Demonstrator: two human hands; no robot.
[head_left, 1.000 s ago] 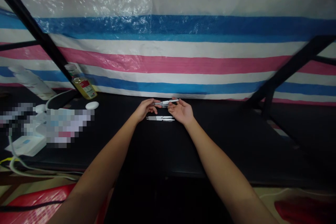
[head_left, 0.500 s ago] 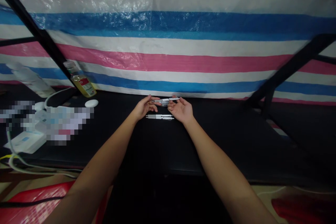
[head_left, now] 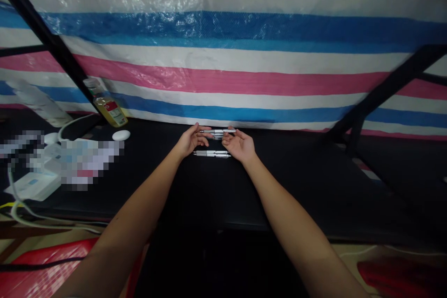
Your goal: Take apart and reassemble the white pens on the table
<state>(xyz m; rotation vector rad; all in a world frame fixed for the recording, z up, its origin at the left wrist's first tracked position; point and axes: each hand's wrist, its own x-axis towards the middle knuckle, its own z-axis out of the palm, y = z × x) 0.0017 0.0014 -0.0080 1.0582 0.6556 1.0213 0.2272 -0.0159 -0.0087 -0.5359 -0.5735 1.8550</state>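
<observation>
My left hand (head_left: 191,141) and my right hand (head_left: 241,145) hold a white and dark pen (head_left: 220,131) between them, level, one end in the fingers of each. Just behind and below it, more pens (head_left: 217,136) show between the hands, partly covered by fingers. Nearer to me, a row of pens (head_left: 211,153) with grey and clear barrels lies sideways on the black table (head_left: 216,186), its right end beside my right palm.
At the left are a bottle of yellow liquid (head_left: 114,113), a white oval object (head_left: 121,135), a white box (head_left: 37,186), cables and a white bottle (head_left: 44,104). A striped sheet (head_left: 223,84) hangs behind; black bars (head_left: 370,88) slant at both sides.
The held pen has tilted from slightly raised at its right end to nearly level. The hands have barely moved, and the view has shifted slightly.
</observation>
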